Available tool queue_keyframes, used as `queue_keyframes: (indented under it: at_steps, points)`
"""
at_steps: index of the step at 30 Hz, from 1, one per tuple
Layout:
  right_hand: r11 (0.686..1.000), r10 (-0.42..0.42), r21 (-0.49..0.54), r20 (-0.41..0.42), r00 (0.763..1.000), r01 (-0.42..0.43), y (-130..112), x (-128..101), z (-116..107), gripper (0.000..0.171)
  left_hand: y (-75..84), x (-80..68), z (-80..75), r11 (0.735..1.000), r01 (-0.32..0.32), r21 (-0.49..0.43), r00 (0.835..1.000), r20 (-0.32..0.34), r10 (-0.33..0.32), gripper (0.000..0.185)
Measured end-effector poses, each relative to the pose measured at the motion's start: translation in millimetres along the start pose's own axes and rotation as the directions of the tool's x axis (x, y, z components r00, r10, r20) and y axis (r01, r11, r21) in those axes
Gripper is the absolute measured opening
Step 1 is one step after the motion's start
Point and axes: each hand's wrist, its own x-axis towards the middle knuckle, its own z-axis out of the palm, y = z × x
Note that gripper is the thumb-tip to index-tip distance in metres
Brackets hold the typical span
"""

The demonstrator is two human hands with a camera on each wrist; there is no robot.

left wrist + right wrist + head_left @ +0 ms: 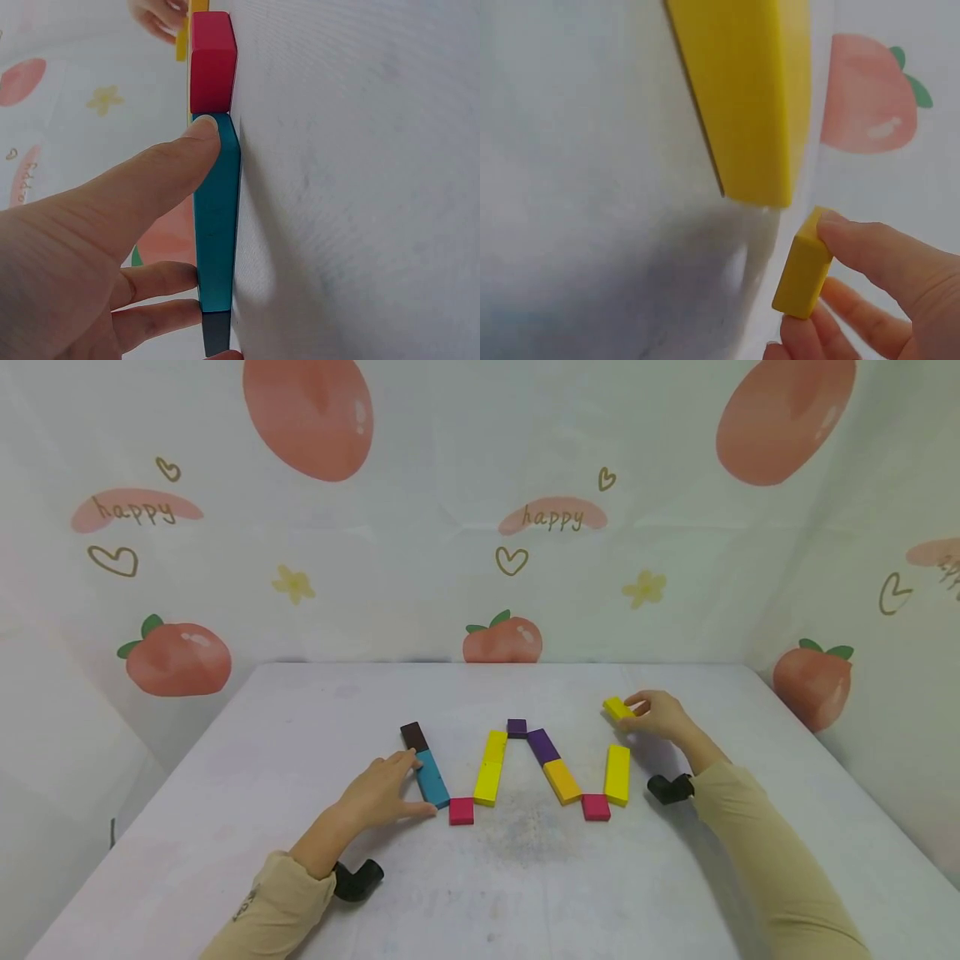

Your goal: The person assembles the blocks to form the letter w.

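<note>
Bright, even light; soft shadows

Zigzag row of blocks [487, 781] mid-table [225, 793] — hands at either end

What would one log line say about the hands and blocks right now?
left hand: touches teal block | right hand: pinches yellow block | blocks: zigzag row on table

You are working in what looks like a staged recording booth rather than a lived-in room. A pale cloth backdrop [450, 568] printed with peaches, hearts, small flowers and the word "happy" closes you in on three sides, hiding whatever lies behind it. In front of you stands a plain white table [225, 827], slightly scuffed, carrying only small coloured blocks [517, 768]. No furniture or household fittings show.
</note>
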Motion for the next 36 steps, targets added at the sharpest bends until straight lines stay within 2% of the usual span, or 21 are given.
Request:
queue_keyframes:
  at_steps: [5, 22, 28, 36]
  points:
    - [1.000, 0.030, 0.002, 0.014, 0.999, -0.030, -5.0, -5.7, 4.7, 0.057, 0.4, -0.4, -0.7, 1.000, -0.008, 0.003, 1.000, -0.003, 0.008, 0.084]
    - [0.999, 0.037, -0.005, -0.001, 0.999, -0.037, -13.9, -18.6, 14.4, 0.057, -0.4, 0.7, 0.4, 1.000, -0.008, 0.012, 1.000, -0.004, 0.008, 0.082]
    - [0.998, 0.065, -0.004, -0.010, 0.998, -0.065, -16.2, -20.9, 15.9, 0.058, -0.6, 1.1, 0.5, 1.000, -0.010, 0.016, 1.000, -0.004, 0.010, 0.083]
    - [0.995, 0.098, -0.024, 0.002, 0.995, -0.098, -16.5, -21.9, 16.5, 0.065, -0.3, 1.5, 1.2, 1.000, -0.003, 0.011, 1.000, 0.001, 0.003, 0.081]
